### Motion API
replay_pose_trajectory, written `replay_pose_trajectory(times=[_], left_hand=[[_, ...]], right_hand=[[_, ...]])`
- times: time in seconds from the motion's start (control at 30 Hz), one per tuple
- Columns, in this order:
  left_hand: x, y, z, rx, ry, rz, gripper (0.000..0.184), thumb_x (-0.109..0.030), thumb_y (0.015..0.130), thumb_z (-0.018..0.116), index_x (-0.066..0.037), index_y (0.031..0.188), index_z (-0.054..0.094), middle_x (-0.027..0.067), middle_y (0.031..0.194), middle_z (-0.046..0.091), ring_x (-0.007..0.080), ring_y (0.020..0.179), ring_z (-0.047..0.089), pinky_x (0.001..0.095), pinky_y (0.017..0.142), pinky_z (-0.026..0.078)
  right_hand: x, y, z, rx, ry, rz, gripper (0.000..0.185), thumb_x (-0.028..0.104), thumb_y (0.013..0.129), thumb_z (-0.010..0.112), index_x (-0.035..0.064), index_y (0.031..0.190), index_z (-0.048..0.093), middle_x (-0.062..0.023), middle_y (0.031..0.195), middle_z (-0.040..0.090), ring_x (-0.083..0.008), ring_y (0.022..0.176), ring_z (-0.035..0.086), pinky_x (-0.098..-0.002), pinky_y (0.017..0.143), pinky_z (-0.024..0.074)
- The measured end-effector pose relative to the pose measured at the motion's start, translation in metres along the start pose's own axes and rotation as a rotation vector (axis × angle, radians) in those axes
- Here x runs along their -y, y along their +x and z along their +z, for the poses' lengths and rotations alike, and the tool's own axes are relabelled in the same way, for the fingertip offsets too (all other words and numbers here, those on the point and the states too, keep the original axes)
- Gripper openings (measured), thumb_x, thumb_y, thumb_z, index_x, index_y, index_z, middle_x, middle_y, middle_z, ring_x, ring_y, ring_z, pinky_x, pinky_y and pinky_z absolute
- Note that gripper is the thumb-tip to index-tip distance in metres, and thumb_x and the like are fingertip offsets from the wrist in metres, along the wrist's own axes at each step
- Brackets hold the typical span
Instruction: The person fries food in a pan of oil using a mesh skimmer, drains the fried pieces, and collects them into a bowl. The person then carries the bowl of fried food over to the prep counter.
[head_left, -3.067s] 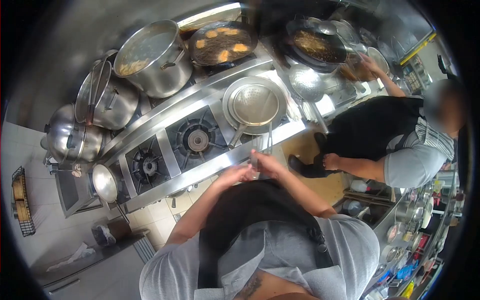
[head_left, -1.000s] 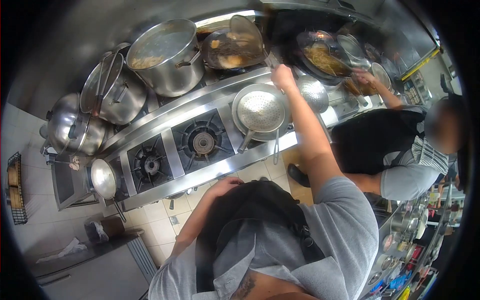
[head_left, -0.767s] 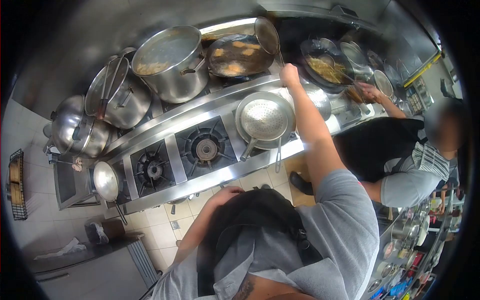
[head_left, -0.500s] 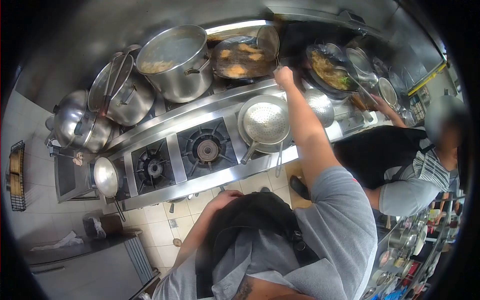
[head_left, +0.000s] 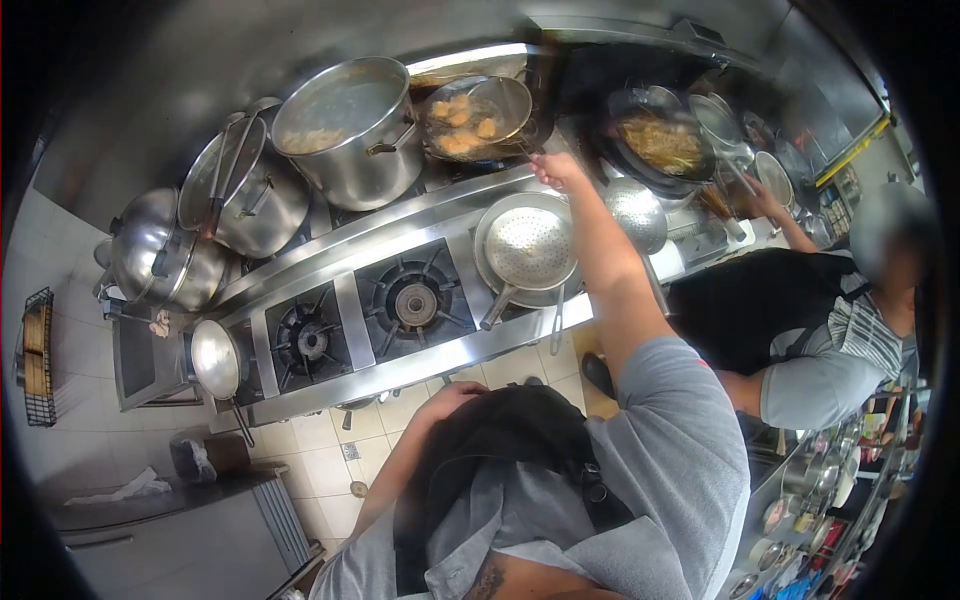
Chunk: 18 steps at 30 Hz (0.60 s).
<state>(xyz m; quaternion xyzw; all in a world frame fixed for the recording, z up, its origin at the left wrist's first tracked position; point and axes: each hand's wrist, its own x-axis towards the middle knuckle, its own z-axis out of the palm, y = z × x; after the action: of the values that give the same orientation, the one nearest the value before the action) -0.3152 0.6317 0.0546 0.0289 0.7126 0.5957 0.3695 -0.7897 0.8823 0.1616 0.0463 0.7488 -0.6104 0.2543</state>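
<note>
My right hand (head_left: 556, 171) is closed round the handle of a mesh skimmer (head_left: 505, 106), which lies over the right side of an oil-filled wok (head_left: 432, 141). Golden fried pieces (head_left: 460, 112) are clustered in the wok's left and middle part. Against the front of my black apron (head_left: 510, 425) rests my left hand (head_left: 455, 397), its fingers lying flat and partly hidden, with nothing visible in it. Below my right forearm a perforated ladle (head_left: 528, 240) sits on a round metal bowl, close to the stove's front edge.
Left of the wok stand a large stockpot (head_left: 350, 165) and a lidded pot (head_left: 160, 245). Two burners (head_left: 414, 304) lie in front. On the right a co-worker (head_left: 820, 330) reaches toward utensils beside a second wok (head_left: 665, 175) of noodle-like food. A small pan (head_left: 216, 358) sits far left.
My hands, earlier together before me, are apart, the right stretched out with the skimmer. The skimmer has moved left from the wok's right edge over the oil. The fried pieces are more bunched.
</note>
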Motion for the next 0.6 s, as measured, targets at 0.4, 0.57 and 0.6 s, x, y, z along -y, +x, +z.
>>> replay_pose_trajectory(times=[0.4,0.57,0.6], left_hand=[[0.010,0.008,0.000,0.042,0.025,0.047,0.035,-0.026,0.090,0.062,-0.001,0.115,0.067,0.0101,0.109,0.070,0.0187,0.101,0.064,0.0315,0.092,0.048],[-0.001,0.004,0.002,0.072,0.003,0.011,0.035,-0.026,0.090,0.061,-0.002,0.115,0.067,0.0096,0.108,0.070,0.0184,0.100,0.064,0.0313,0.091,0.049],[0.002,0.005,0.002,0.075,-0.017,0.027,0.035,-0.026,0.090,0.061,-0.002,0.115,0.066,0.0095,0.108,0.070,0.0183,0.100,0.064,0.0313,0.091,0.049]], right_hand=[[0.021,-0.069,0.010,-0.126,-0.432,-0.235,0.031,0.022,0.096,0.055,-0.0009,0.076,0.063,-0.0074,0.059,0.060,-0.0167,0.041,0.055,-0.0336,0.038,0.0412],[0.028,-0.086,0.019,-0.260,-0.753,-0.343,0.025,0.017,0.088,0.057,-0.0024,0.077,0.068,-0.0152,0.067,0.067,-0.0262,0.051,0.065,-0.0398,0.058,0.0540],[0.027,-0.087,0.021,-0.298,-0.792,-0.381,0.024,0.017,0.088,0.057,-0.0023,0.081,0.069,-0.0171,0.071,0.068,-0.0286,0.056,0.067,-0.0411,0.063,0.0548]])
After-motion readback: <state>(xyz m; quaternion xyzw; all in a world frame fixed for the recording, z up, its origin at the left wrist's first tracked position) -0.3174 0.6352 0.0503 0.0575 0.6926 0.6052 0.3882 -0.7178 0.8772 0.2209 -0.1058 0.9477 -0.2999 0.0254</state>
